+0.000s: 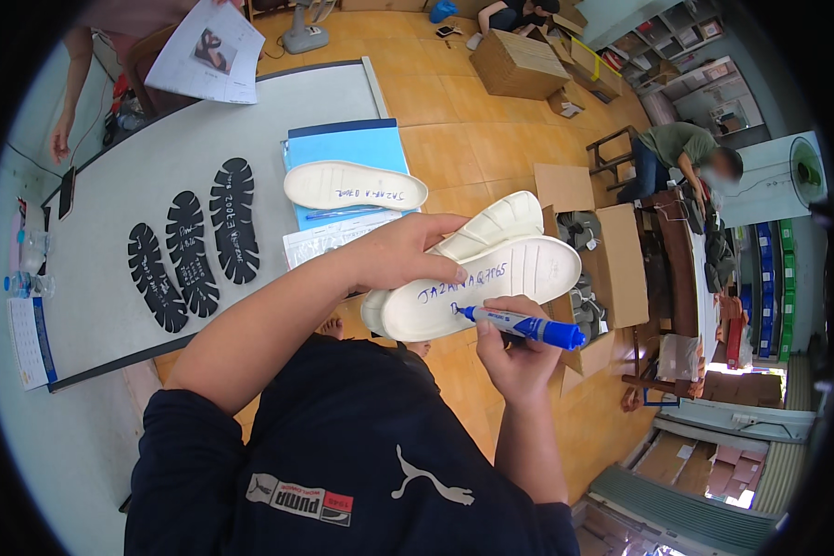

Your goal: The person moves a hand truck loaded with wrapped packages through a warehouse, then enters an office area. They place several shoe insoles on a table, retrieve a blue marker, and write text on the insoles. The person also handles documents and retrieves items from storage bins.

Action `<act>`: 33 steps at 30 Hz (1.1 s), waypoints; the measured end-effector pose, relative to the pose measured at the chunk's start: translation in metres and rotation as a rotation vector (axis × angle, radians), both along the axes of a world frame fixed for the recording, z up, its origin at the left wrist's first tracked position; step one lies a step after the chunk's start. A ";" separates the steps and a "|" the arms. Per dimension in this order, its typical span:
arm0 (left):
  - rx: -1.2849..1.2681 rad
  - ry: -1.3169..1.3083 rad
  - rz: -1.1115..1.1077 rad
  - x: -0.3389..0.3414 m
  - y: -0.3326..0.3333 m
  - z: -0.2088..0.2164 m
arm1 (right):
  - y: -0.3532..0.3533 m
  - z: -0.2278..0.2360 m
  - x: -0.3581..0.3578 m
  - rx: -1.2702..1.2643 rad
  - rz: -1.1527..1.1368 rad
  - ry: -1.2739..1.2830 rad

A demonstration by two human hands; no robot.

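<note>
My left hand (pixel 408 252) grips a cream shoe sole (pixel 528 269), its thumb lying on the upper face and its fingers behind. At least one more pale sole (pixel 500 222) is stacked beneath. Blue handwriting runs across the top sole. In my right hand (pixel 517 357) is a blue marker pen (pixel 528 326), tip down at the sole's surface beside a short fresh-looking stroke. A third cream sole (pixel 352 185), also written on, lies on a blue folder (pixel 361 144) on the table to the left.
Several black soles (pixel 233 221) with pale writing lie on the white table (pixel 315 93). A person at the far left stands by a printed sheet (pixel 215 51). An open carton (pixel 621 269) of grey footwear is at right. Another person (pixel 681 153) bends over a bench; cardboard boxes (pixel 519 65) sit behind.
</note>
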State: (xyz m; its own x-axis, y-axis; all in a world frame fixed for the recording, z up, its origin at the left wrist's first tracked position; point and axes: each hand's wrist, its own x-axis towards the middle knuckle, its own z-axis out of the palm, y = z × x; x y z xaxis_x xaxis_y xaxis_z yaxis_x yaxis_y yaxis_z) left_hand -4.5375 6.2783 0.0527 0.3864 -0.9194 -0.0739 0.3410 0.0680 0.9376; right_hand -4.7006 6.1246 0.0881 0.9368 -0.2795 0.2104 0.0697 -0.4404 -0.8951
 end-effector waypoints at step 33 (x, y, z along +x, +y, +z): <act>-0.010 -0.010 0.026 -0.006 -0.001 -0.001 | -0.008 -0.001 -0.005 0.086 -0.146 -0.080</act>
